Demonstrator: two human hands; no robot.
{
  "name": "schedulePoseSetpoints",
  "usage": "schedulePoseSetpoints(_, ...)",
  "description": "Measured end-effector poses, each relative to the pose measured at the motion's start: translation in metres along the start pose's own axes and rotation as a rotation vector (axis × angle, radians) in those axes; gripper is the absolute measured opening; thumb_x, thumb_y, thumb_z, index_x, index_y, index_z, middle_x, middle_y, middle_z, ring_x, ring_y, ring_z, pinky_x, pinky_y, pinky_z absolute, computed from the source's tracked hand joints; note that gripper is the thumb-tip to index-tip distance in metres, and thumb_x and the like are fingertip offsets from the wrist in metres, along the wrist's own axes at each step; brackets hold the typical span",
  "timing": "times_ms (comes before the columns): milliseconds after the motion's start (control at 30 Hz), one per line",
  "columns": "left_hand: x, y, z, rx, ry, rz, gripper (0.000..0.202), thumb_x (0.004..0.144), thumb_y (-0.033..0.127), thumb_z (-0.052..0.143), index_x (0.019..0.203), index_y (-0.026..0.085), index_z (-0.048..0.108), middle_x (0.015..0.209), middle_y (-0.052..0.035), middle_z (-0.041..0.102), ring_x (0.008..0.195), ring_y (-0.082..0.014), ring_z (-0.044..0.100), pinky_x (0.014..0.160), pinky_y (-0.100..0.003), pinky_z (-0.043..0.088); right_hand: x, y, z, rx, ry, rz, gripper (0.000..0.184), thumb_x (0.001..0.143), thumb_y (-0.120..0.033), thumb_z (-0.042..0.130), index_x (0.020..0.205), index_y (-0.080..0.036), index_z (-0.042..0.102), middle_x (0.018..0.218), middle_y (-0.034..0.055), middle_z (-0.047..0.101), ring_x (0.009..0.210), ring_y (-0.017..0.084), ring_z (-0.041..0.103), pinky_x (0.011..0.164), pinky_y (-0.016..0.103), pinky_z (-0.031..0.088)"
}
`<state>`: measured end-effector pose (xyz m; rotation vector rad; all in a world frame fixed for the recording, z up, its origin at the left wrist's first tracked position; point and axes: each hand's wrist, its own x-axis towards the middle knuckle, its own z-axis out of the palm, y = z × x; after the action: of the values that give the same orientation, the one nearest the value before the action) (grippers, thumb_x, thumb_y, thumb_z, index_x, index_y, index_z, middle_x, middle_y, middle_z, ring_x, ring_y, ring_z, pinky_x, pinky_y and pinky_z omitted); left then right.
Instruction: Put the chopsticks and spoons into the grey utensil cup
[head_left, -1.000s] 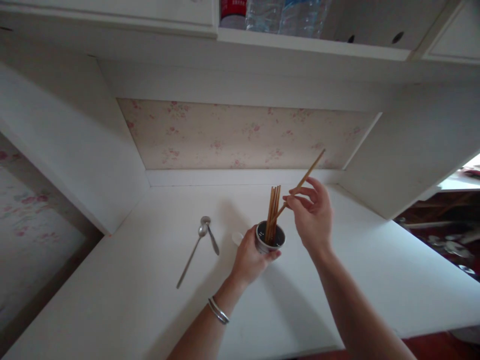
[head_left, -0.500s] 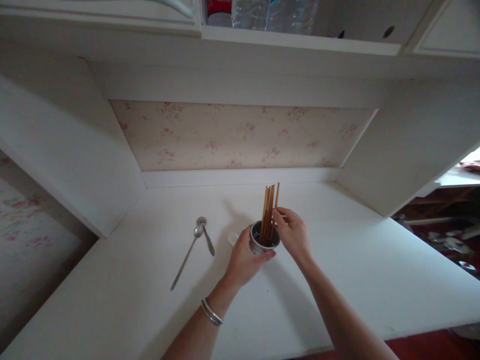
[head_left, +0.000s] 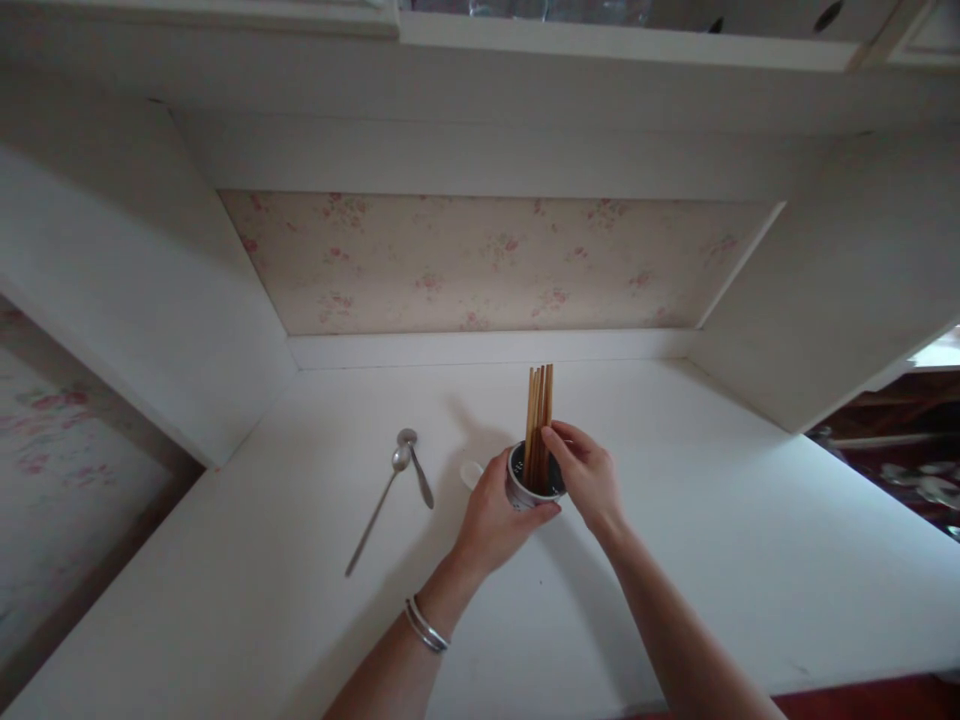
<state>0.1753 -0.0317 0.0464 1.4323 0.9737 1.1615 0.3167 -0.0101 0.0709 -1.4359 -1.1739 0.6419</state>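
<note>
A small metal holder (head_left: 517, 490) stands on the white counter (head_left: 675, 560) with several wooden chopsticks (head_left: 538, 410) upright in it. My left hand (head_left: 491, 520) is wrapped round the holder from the left, thumb on its front rim. My right hand (head_left: 589, 475) is at the holder's right side, with its fingers pinched against the chopsticks just above the rim.
Two metal spoons (head_left: 401, 475) lie on the counter to the left of the holder. A small white round thing (head_left: 471, 473) sits just behind my left hand. White cabinet walls close in both sides, and a flowered back panel (head_left: 487, 265) is behind.
My right hand lowered a tilted chopstick into the holder and brought it upright among the others. It has come down close to the rim. My left hand stayed on the holder.
</note>
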Motion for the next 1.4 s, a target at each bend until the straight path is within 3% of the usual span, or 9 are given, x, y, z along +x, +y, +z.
schedulePoseSetpoints(200, 0.001, 0.007, 0.001, 0.018, -0.004, 0.034, 0.066, 0.066, 0.019, 0.08, 0.126, 0.022, 0.055, 0.122, -0.0086, 0.064, 0.111, -0.0244, 0.061, 0.099, -0.042, 0.047, -0.023, 0.025, -0.004, 0.292, -0.24, -0.101, 0.059, 0.086, -0.048, 0.063, 0.138, -0.027, 0.046, 0.141, 0.0089, 0.054, 0.129, 0.026, 0.051, 0.109, 0.046, 0.04)
schedulePoseSetpoints(367, 0.002, 0.008, -0.002, 0.069, -0.024, 0.1, 0.063, 0.067, 0.014, 0.076, 0.126, 0.021, 0.055, 0.123, -0.0083, 0.063, 0.11, -0.0234, 0.06, 0.099, -0.038, 0.047, -0.037, 0.04, 0.002, 0.352, -0.373, -0.074, 0.099, 0.073, -0.035, 0.08, 0.15, -0.032, 0.017, 0.139, 0.0103, 0.053, 0.127, 0.027, 0.053, 0.11, 0.051, 0.038)
schedulePoseSetpoints(533, 0.0, 0.009, -0.017, 0.166, -0.146, 0.161, 0.079, 0.063, 0.014, 0.08, 0.135, 0.022, 0.05, 0.132, -0.0109, 0.058, 0.12, -0.026, 0.055, 0.105, -0.038, 0.043, -0.037, 0.044, 0.0, 0.281, -0.299, -0.073, 0.095, 0.066, -0.032, 0.084, 0.144, -0.027, 0.03, 0.136, 0.0126, 0.055, 0.124, 0.03, 0.054, 0.108, 0.052, 0.04)
schedulePoseSetpoints(633, 0.004, 0.007, -0.037, 0.308, -0.197, 0.097, 0.069, 0.068, 0.023, 0.079, 0.132, 0.024, 0.054, 0.133, -0.0092, 0.06, 0.118, -0.0243, 0.058, 0.101, -0.036, 0.045, -0.037, 0.045, 0.0, 0.249, -0.253, -0.077, 0.09, 0.065, -0.033, 0.085, 0.14, -0.025, 0.036, 0.134, 0.0131, 0.057, 0.122, 0.031, 0.055, 0.105, 0.052, 0.042)
schedulePoseSetpoints(767, 0.013, 0.004, -0.068, 0.657, 0.035, -0.144, 0.029, 0.087, 0.035, 0.059, 0.11, 0.019, 0.068, 0.108, -0.0084, 0.072, 0.089, -0.0193, 0.068, 0.082, -0.031, 0.05, -0.037, 0.045, 0.001, 0.225, -0.248, -0.084, 0.089, 0.065, -0.034, 0.085, 0.139, -0.027, 0.036, 0.135, 0.0121, 0.056, 0.123, 0.031, 0.054, 0.107, 0.053, 0.039)
schedulePoseSetpoints(867, 0.017, 0.008, -0.09, 1.093, 0.278, -0.257, 0.029, 0.094, 0.035, 0.044, 0.094, 0.02, 0.069, 0.098, -0.0073, 0.073, 0.087, -0.0208, 0.067, 0.079, -0.031, 0.047, -0.037, 0.045, 0.001, 0.217, -0.247, -0.083, 0.088, 0.065, -0.034, 0.084, 0.138, -0.028, 0.037, 0.133, 0.0117, 0.057, 0.122, 0.031, 0.054, 0.106, 0.052, 0.04)
schedulePoseSetpoints(967, 0.013, 0.014, -0.111, 1.369, 0.378, -0.343, 0.032, 0.096, 0.033, 0.038, 0.095, 0.02, 0.067, 0.101, -0.0095, 0.07, 0.09, -0.0231, 0.066, 0.075, -0.03, 0.046, -0.037, 0.046, 0.001, 0.22, -0.245, -0.085, 0.086, 0.066, -0.034, 0.084, 0.138, -0.028, 0.037, 0.132, 0.0113, 0.058, 0.12, 0.031, 0.056, 0.104, 0.051, 0.042)
schedulePoseSetpoints(1167, 0.005, 0.009, -0.136, 1.52, 0.265, -0.506, 0.031, 0.092, 0.03, 0.043, 0.104, 0.009, 0.064, 0.106, -0.0176, 0.065, 0.095, -0.0298, 0.064, 0.074, -0.035, 0.048, -0.037, 0.049, 0.003, 0.235, -0.239, -0.084, 0.087, 0.065, -0.035, 0.084, 0.138, -0.027, 0.036, 0.132, 0.0117, 0.058, 0.12, 0.03, 0.056, 0.106, 0.052, 0.041)
schedulePoseSetpoints(1400, 0.007, -0.001, -0.143, 1.411, 0.11, -0.608, 0.032, 0.094, 0.028, 0.037, 0.1, 0.013, 0.065, 0.103, -0.0172, 0.07, 0.096, -0.0285, 0.067, 0.074, -0.034, 0.047, -0.036, 0.047, 0.003, 0.223, -0.225, -0.079, 0.086, 0.063, -0.035, 0.084, 0.136, -0.027, 0.038, 0.129, 0.0111, 0.059, 0.118, 0.03, 0.058, 0.105, 0.051, 0.042)
